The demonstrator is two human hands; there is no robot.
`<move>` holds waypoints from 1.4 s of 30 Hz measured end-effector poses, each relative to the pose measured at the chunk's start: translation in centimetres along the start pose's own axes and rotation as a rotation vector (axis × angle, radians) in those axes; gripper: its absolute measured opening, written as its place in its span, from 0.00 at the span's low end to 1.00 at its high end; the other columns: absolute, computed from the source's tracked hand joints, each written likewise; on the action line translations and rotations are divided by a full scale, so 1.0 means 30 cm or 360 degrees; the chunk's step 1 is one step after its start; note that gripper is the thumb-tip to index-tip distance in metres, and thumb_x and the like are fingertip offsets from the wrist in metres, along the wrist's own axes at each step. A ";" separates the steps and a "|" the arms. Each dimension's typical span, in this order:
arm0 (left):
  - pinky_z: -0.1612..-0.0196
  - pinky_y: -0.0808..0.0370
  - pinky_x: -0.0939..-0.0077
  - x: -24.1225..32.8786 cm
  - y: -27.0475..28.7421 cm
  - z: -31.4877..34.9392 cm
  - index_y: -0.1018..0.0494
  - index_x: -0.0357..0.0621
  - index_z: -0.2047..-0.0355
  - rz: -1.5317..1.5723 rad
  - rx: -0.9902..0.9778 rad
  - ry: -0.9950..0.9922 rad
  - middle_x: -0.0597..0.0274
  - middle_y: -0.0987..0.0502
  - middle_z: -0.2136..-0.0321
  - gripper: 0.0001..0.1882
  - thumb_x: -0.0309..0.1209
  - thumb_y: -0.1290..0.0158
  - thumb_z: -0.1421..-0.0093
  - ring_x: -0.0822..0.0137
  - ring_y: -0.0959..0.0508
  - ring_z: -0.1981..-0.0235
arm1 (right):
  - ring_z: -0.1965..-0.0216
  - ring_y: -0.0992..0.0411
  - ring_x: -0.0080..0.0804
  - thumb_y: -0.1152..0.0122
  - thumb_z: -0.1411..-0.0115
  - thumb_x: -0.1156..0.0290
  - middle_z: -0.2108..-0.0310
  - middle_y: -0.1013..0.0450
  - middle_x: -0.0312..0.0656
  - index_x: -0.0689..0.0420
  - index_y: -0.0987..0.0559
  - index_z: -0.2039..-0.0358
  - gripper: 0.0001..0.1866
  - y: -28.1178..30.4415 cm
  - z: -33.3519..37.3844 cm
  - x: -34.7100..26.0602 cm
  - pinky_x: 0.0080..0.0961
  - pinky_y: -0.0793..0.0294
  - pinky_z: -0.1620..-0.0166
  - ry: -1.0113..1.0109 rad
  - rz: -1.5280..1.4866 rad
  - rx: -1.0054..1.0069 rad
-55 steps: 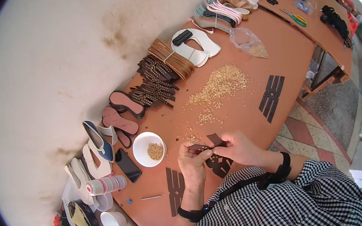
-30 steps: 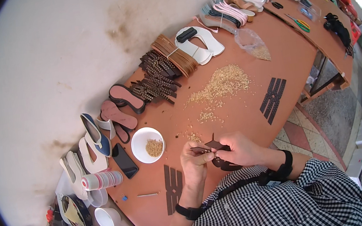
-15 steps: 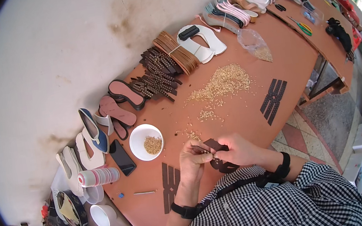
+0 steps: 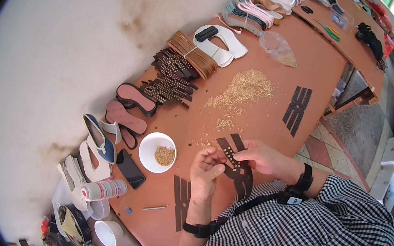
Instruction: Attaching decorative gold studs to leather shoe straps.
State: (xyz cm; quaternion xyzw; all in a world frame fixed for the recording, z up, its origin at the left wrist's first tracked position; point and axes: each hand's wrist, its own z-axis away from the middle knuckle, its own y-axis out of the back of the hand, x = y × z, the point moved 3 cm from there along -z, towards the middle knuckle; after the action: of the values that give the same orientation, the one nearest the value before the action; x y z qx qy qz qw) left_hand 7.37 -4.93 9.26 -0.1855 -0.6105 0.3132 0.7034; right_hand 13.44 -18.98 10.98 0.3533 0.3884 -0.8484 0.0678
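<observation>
My right hand [image 4: 263,158] grips a dark brown shoe upper [image 4: 231,154] cut into strips, its thumb pressed on the face beside rows of small gold studs. The piece stands tilted above the near edge of the table, its lower part hanging close to my checked shirt. At its left side is my left hand [image 4: 204,171], fingers curled with the thumb apart from them; no held thing shows there. Past my hands, small gold-coloured studs [image 4: 242,89] lie in a loose heap. A white bowl [image 4: 145,154] left of them holds more of these bits.
Dark cut uppers lie at left [image 4: 182,202] and right [image 4: 298,110]. Studded straps [image 4: 175,71], shoe soles [image 4: 126,117] and a tan strap bundle [image 4: 193,54] line the wall. A black phone [image 4: 130,169], a thread cone [image 4: 104,189] and a metal pin-like tool [image 4: 155,208] sit at left.
The shoe upper has been turned up so its studded face shows. My left hand has come away from my right and loosened its pinch; my right hand keeps its grip.
</observation>
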 end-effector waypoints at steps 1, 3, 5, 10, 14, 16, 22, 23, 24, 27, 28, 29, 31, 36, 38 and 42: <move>0.57 0.30 0.76 0.005 0.016 -0.001 0.37 0.37 0.60 0.0003 0.0014 0.0000 0.58 0.28 0.69 0.22 0.13 0.48 0.57 0.67 0.28 0.65 | 0.73 0.32 0.20 0.50 0.48 0.76 0.73 0.29 0.35 0.60 0.27 0.65 0.09 0.007 0.002 -0.002 0.15 0.32 0.70 0.0003 0.0034 0.0044; 0.58 0.31 0.77 0.036 0.071 -0.003 0.35 0.37 0.62 -0.0124 0.0187 -0.0161 0.59 0.28 0.69 0.19 0.13 0.50 0.56 0.68 0.29 0.65 | 0.74 0.31 0.21 0.50 0.48 0.76 0.73 0.30 0.35 0.60 0.28 0.63 0.10 0.028 0.009 -0.009 0.15 0.31 0.71 -0.0013 0.0068 0.0072; 0.62 0.30 0.79 0.033 0.158 -0.015 0.34 0.37 0.65 -0.0235 0.0384 -0.0221 0.59 0.29 0.71 0.14 0.14 0.51 0.54 0.70 0.28 0.69 | 0.76 0.31 0.21 0.50 0.48 0.76 0.74 0.30 0.35 0.60 0.30 0.61 0.12 0.082 0.012 -0.030 0.15 0.31 0.73 0.0039 0.0026 0.0225; 0.72 0.29 0.79 -0.093 0.391 0.024 0.28 0.35 0.73 -0.1586 0.0726 -0.0136 0.62 0.26 0.79 0.07 0.20 0.45 0.56 0.73 0.27 0.77 | 0.78 0.31 0.22 0.49 0.47 0.75 0.75 0.30 0.34 0.58 0.30 0.64 0.09 0.155 0.007 -0.037 0.19 0.30 0.77 0.0182 -0.0185 0.0335; 0.74 0.29 0.75 -0.140 0.389 0.035 0.27 0.40 0.74 -0.2050 0.0699 -0.0200 0.57 0.26 0.81 0.07 0.22 0.46 0.57 0.66 0.26 0.79 | 0.78 0.31 0.23 0.48 0.47 0.75 0.75 0.30 0.35 0.58 0.29 0.64 0.08 0.205 0.020 -0.014 0.20 0.30 0.76 0.0107 -0.0253 0.0369; 0.74 0.29 0.73 -0.143 0.382 0.020 0.27 0.40 0.74 -0.2117 0.0697 -0.0231 0.56 0.26 0.80 0.07 0.23 0.46 0.57 0.64 0.25 0.78 | 0.79 0.31 0.23 0.48 0.47 0.75 0.76 0.30 0.35 0.58 0.29 0.66 0.07 0.226 0.019 0.004 0.20 0.29 0.75 0.0014 -0.0286 0.0400; 0.71 0.30 0.63 -0.139 0.351 -0.050 0.30 0.41 0.77 -0.2603 0.0438 -0.0236 0.56 0.28 0.77 0.05 0.28 0.47 0.54 0.56 0.27 0.72 | 0.76 0.31 0.24 0.50 0.47 0.75 0.74 0.30 0.35 0.59 0.29 0.67 0.06 0.211 0.021 0.037 0.20 0.31 0.74 -0.0129 -0.0169 0.0320; 0.71 0.29 0.64 -0.138 0.362 -0.052 0.31 0.41 0.78 -0.2705 0.0408 -0.0234 0.56 0.28 0.77 0.05 0.28 0.48 0.54 0.55 0.27 0.71 | 0.76 0.31 0.24 0.50 0.47 0.75 0.74 0.30 0.35 0.59 0.29 0.67 0.06 0.208 0.019 0.042 0.20 0.31 0.74 -0.0116 -0.0161 0.0336; 0.71 0.29 0.64 -0.141 0.364 -0.055 0.32 0.41 0.79 -0.2808 0.0375 -0.0235 0.56 0.29 0.77 0.05 0.28 0.49 0.54 0.55 0.27 0.71 | 0.72 0.31 0.25 0.51 0.48 0.76 0.71 0.30 0.38 0.61 0.30 0.64 0.10 0.200 0.015 0.050 0.22 0.31 0.67 -0.0137 -0.0216 0.0270; 0.70 0.28 0.63 -0.151 0.336 -0.051 0.34 0.40 0.79 -0.3228 0.0270 -0.0368 0.55 0.30 0.78 0.05 0.27 0.50 0.55 0.53 0.28 0.72 | 0.65 0.32 0.28 0.53 0.51 0.77 0.67 0.30 0.41 0.65 0.31 0.60 0.16 0.171 0.018 0.043 0.27 0.33 0.58 -0.0155 -0.0310 0.0175; 0.70 0.28 0.63 -0.153 0.326 -0.052 0.34 0.40 0.79 -0.3224 0.0261 -0.0383 0.55 0.30 0.78 0.05 0.27 0.50 0.55 0.53 0.28 0.72 | 0.66 0.31 0.28 0.53 0.51 0.78 0.67 0.30 0.41 0.65 0.31 0.60 0.15 0.166 0.015 0.041 0.26 0.33 0.59 -0.0153 -0.0260 0.0094; 0.70 0.28 0.62 -0.156 0.314 -0.054 0.34 0.40 0.79 -0.3283 0.0242 -0.0414 0.55 0.30 0.77 0.05 0.27 0.50 0.55 0.54 0.28 0.71 | 0.66 0.31 0.27 0.54 0.51 0.79 0.67 0.30 0.40 0.65 0.31 0.60 0.15 0.159 0.013 0.038 0.25 0.32 0.60 -0.0153 -0.0209 0.0012; 0.70 0.28 0.62 -0.159 0.311 -0.050 0.34 0.40 0.78 -0.3346 0.0224 -0.0447 0.54 0.31 0.77 0.06 0.27 0.50 0.56 0.54 0.28 0.71 | 0.67 0.30 0.27 0.55 0.50 0.80 0.66 0.29 0.40 0.64 0.31 0.60 0.14 0.140 0.017 0.030 0.23 0.31 0.61 -0.0145 -0.0156 0.0064; 0.71 0.29 0.62 -0.186 0.345 -0.039 0.34 0.40 0.78 -0.3216 0.0273 -0.0440 0.54 0.30 0.76 0.06 0.28 0.50 0.54 0.54 0.29 0.71 | 0.67 0.29 0.28 0.56 0.46 0.81 0.66 0.29 0.40 0.64 0.30 0.61 0.12 0.126 0.029 0.005 0.22 0.30 0.63 -0.0064 -0.0060 0.0155; 0.70 0.29 0.62 -0.171 0.329 -0.024 0.34 0.40 0.78 -0.3076 0.0261 -0.0456 0.54 0.30 0.76 0.06 0.29 0.50 0.53 0.53 0.29 0.72 | 0.67 0.30 0.28 0.56 0.46 0.80 0.66 0.30 0.41 0.64 0.30 0.61 0.12 0.131 0.033 -0.001 0.23 0.29 0.63 -0.0024 -0.0092 0.0191; 0.69 0.29 0.61 -0.199 0.345 -0.011 0.32 0.42 0.76 -0.2877 0.0218 -0.0175 0.53 0.30 0.75 0.06 0.30 0.50 0.53 0.52 0.29 0.70 | 0.67 0.30 0.29 0.56 0.45 0.80 0.65 0.30 0.42 0.65 0.30 0.61 0.11 0.148 0.025 0.006 0.26 0.28 0.61 0.0045 -0.0193 0.0260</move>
State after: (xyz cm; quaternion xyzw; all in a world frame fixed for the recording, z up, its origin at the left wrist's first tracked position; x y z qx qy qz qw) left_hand 5.13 -1.27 -1.88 0.4216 -0.5361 -0.3141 0.6605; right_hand 14.64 -22.54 8.49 0.3456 0.3395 -0.8747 -0.0183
